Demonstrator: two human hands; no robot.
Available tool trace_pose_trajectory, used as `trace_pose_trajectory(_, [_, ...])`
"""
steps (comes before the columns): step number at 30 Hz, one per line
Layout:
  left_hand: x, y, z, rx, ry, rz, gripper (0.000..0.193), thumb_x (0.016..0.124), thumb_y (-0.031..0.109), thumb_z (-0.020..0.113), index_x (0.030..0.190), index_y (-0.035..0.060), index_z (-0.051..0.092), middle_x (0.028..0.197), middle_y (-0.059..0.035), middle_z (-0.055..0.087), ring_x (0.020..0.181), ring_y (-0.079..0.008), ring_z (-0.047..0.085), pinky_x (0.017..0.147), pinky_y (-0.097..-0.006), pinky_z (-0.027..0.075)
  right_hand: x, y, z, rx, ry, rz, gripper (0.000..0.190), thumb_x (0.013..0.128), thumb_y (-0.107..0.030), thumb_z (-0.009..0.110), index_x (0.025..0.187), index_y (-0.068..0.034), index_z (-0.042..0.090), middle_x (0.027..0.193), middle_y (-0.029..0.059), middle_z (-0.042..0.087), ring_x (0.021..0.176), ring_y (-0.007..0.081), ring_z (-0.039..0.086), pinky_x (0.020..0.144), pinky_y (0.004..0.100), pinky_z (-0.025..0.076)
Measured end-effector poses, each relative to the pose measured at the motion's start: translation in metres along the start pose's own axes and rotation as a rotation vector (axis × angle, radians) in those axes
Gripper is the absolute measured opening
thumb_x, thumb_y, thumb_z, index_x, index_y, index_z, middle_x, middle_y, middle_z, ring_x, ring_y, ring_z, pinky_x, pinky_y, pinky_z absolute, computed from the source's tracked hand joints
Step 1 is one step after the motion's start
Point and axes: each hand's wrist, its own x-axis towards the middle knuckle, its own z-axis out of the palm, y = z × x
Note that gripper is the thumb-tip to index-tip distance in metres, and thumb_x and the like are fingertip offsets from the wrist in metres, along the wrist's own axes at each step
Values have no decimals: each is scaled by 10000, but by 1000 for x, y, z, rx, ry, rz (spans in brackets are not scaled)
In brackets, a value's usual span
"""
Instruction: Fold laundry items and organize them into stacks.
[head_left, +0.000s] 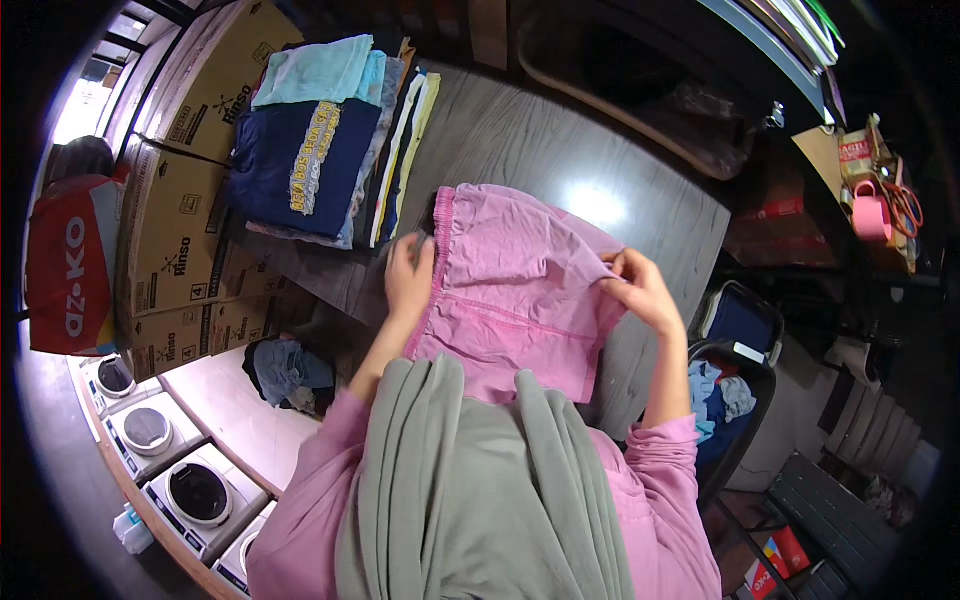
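Observation:
Pink shorts with a gathered elastic waistband lie spread on a grey wood-grain table in front of me. The waistband faces left and the fabric is creased. My left hand is beside the waistband, thumb and fingers apart; it seems to touch the edge without gripping it. At the right side, my right hand pinches the shorts' edge between thumb and fingers, lifting the cloth slightly. The lower edge of the shorts passes close to my grey head covering, which hides part of the view.
A stack of folded clothes stands at the table's far left. Cardboard boxes rise left of it, beside a red bag. A dark basket holding clothes stands right. Front-loading washing machines line the lower left.

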Motion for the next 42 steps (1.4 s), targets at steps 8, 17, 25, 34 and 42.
trace_pose_trajectory(8, [109, 9, 49, -800, -244, -256, 485, 811, 78, 684, 1251, -8, 499, 969, -110, 649, 886, -157, 615, 778, -261, 484, 53, 70, -23, 28, 258, 157, 155, 786, -6, 692, 883, -30, 573, 749, -10, 596, 664, 63, 518, 584, 216, 413])
trace_pose_trajectory(17, [105, 0, 62, -541, -30, -35, 654, 909, 196, 621, 1448, 28, 292, 1193, -182, 584, 1031, -226, 578, 913, -336, 436, 48, 70, 5, -574, 758, -12, 99, 868, -103, 607, 897, -11, 584, 777, 89, 663, 651, 256, 610, 617, 333, 489])
trace_pose_trajectory(25, [56, 54, 61, 496, -268, 913, 563, 893, 348, 539, 1387, 102, 426, 1460, -112, 376, 1367, -311, 308, 1116, -516, 178, 28, 66, 62, -1117, 576, -327, 488, 913, -336, 522, 1311, -55, 487, 1432, 122, 414, 1333, 347, 338, 1096, 508, 229])
trace_pose_trajectory(34, [77, 88, 115, 828, -229, 781, 614, 900, 399, 493, 1431, 119, 361, 1522, -86, 275, 1414, -333, 200, 1097, -645, 71, 23, 93, 81, -1133, 690, 266, 694, 940, -522, 367, 1494, -129, 222, 1559, 115, 170, 1441, 317, 114, 1119, 576, 101])
trace_pose_trajectory(42, [-62, 27, 93, 472, -456, 917, 674, 876, 483, 512, 1433, 134, 365, 1510, -89, 302, 1417, -344, 185, 1098, -647, 55, -55, 85, 76, -1255, 616, 544, 785, 920, -564, 369, 1453, 1, 258, 1471, 195, 324, 1321, 327, 361, 1046, 556, 263])
